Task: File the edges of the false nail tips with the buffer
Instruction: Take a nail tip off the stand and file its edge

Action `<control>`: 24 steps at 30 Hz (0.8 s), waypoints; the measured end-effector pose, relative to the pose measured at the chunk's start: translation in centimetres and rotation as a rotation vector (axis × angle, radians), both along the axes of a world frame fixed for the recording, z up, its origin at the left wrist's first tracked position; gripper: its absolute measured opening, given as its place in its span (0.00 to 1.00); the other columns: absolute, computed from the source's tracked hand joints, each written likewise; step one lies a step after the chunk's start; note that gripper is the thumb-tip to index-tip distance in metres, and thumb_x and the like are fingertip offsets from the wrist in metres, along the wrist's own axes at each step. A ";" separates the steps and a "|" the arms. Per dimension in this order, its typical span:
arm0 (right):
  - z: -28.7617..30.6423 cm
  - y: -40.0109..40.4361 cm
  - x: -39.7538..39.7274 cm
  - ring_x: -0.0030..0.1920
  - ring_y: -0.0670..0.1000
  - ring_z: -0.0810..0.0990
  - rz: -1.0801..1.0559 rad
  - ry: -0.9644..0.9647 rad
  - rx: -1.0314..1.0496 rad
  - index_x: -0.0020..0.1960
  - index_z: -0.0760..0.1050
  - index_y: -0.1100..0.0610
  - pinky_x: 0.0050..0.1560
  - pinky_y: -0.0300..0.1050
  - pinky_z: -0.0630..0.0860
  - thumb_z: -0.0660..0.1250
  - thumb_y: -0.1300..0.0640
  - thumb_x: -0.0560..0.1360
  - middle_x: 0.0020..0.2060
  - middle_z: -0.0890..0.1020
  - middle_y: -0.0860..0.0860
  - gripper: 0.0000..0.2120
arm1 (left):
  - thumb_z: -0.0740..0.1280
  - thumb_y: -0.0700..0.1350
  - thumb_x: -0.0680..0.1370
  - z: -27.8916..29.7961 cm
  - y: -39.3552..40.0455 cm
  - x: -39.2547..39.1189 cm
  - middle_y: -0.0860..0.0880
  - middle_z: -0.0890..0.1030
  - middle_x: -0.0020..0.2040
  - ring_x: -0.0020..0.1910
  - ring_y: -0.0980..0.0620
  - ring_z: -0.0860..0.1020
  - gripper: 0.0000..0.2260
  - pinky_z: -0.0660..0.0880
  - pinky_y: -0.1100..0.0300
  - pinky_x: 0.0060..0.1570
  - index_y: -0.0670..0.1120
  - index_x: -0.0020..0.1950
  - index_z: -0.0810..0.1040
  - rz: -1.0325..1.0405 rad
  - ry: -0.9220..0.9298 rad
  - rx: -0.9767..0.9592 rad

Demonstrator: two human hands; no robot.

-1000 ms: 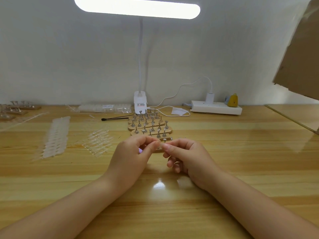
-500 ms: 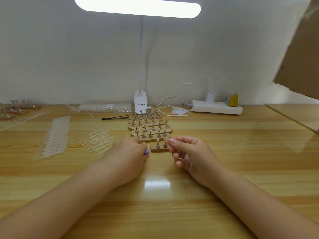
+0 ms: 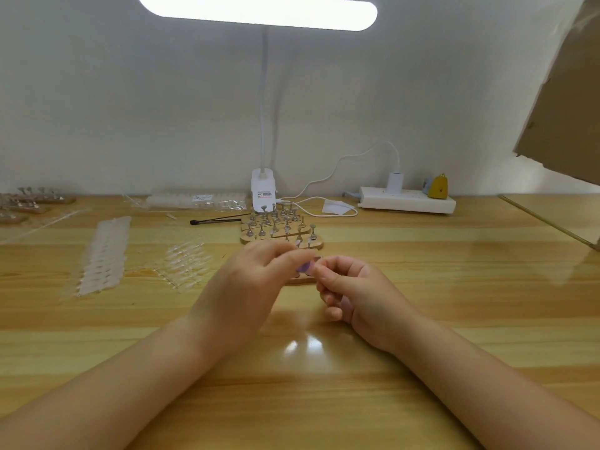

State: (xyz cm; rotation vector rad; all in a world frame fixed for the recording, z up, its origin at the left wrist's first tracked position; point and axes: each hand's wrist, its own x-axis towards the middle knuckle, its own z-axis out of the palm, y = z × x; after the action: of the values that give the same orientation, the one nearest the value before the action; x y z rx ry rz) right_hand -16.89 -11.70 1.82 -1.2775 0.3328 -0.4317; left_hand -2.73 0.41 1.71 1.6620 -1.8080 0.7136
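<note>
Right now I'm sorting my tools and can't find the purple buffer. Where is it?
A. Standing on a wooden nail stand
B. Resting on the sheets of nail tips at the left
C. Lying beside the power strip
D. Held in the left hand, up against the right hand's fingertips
D: the purple buffer shows at the fingertips of the left hand, meeting the right hand above the table.

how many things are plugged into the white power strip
2: a white charger block stands upright near the middle of the white power strip, and a yellow plug sits towards its right end. Something bluish just behind the yellow one may be another.
</note>
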 end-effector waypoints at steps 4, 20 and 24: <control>0.2 0.1 -0.1 0.28 0.44 0.69 0.013 -0.009 -0.002 0.46 0.75 0.60 0.22 0.35 0.67 0.68 0.59 0.69 0.31 0.73 0.50 0.07 | 0.66 0.39 0.77 0.1 -0.2 -0.1 0.45 0.80 0.54 0.51 0.47 0.79 0.13 0.78 0.51 0.49 0.45 0.62 0.75 -0.088 0.054 -0.074; 0.3 0.1 -0.3 0.30 0.45 0.69 0.052 -0.017 -0.023 0.47 0.74 0.60 0.23 0.35 0.65 0.64 0.62 0.75 0.31 0.72 0.51 0.02 | 0.63 0.43 0.79 0.2 -0.2 -0.2 0.43 0.80 0.52 0.48 0.45 0.79 0.13 0.78 0.50 0.43 0.47 0.64 0.73 -0.087 0.040 -0.009; 0.3 0.1 -0.3 0.30 0.45 0.69 0.038 -0.020 -0.005 0.46 0.74 0.59 0.22 0.35 0.64 0.67 0.58 0.70 0.30 0.72 0.51 0.06 | 0.67 0.41 0.76 0.3 0.0 -0.1 0.45 0.82 0.50 0.47 0.44 0.80 0.12 0.77 0.46 0.44 0.47 0.59 0.76 0.016 0.074 -0.124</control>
State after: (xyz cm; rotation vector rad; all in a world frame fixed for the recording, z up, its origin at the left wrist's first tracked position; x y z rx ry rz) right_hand -17.17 -11.56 2.14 -1.2815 0.2904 -0.4130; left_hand -2.80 0.38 1.97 1.6021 -1.6670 0.7454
